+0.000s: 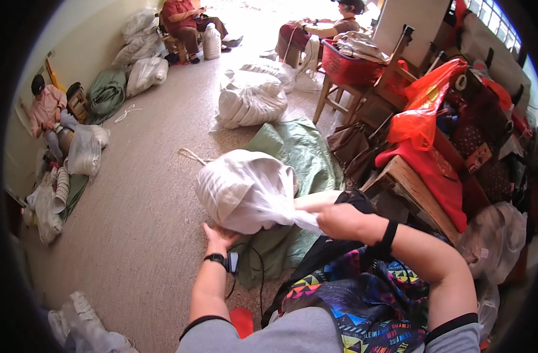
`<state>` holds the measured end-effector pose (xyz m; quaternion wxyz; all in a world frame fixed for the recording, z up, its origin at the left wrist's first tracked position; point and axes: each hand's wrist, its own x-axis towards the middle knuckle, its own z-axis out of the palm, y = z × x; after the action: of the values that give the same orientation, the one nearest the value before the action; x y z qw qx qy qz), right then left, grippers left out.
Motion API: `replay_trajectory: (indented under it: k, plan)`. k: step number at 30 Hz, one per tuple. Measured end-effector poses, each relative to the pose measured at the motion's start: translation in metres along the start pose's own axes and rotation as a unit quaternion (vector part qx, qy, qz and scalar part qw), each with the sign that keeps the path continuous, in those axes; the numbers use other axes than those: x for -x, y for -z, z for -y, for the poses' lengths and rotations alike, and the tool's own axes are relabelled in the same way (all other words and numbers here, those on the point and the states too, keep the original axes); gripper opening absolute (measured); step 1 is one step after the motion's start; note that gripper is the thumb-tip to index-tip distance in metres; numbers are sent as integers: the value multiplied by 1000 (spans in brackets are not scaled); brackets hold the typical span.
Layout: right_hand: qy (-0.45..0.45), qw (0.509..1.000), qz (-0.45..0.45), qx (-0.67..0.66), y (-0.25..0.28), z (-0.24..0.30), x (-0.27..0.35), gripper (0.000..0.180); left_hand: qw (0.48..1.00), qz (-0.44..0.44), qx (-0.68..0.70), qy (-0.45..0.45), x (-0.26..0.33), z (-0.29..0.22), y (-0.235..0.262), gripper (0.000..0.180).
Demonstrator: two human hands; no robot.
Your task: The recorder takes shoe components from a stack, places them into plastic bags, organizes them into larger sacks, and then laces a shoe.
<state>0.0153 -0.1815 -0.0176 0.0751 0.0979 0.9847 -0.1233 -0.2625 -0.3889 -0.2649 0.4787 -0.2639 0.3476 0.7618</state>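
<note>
Bag (pixel 245 191) of thin, see-through plastic, packed with pale, rounded contents, fills the middle of the head view, in front of the person and partly over a green sheet (pixel 307 156) on the floor (pixel 145 194); whether it rests or is lifted cannot be told. The right hand (pixel 345 223) is clenched around the bag's twisted neck; the left hand (pixel 221 236) is spread, palm up, against its lower side, not gripping. The load looks bulky and probably yields a little, its weight uncertain; the film seems slippery and could tear. The gathered neck looks the surest hold, with a palm supporting the underside.
</note>
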Motion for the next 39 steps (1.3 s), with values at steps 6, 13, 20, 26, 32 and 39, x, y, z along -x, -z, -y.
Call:
replay_trajectory:
  k: [6, 13, 20, 26, 32, 39]
  plan:
    - [-6, 996, 72, 49, 11, 1, 39, 18, 997, 7, 67, 37, -4, 27, 81, 94]
    - [-47, 999, 6, 11, 42, -19, 106, 13, 999, -23, 25, 5, -16, 33, 59, 77]
    - [-149, 984, -89, -39, 70, -12, 192, 9, 995, -97, -4, 1, -13, 30, 70, 62]
    - [-223, 959, -126, -125, 67, -15, 251, 9, 979, -167, -107, -41, 5, 22, 96, 48]
    - [-233, 950, -140, -155, 60, -10, 267, 6, 923, -137, -312, -176, 13, 11, 49, 29]
    - [-312, 918, -122, -210, 44, -5, 275, 6, 678, -93, -558, -469, -16, 24, 12, 22]
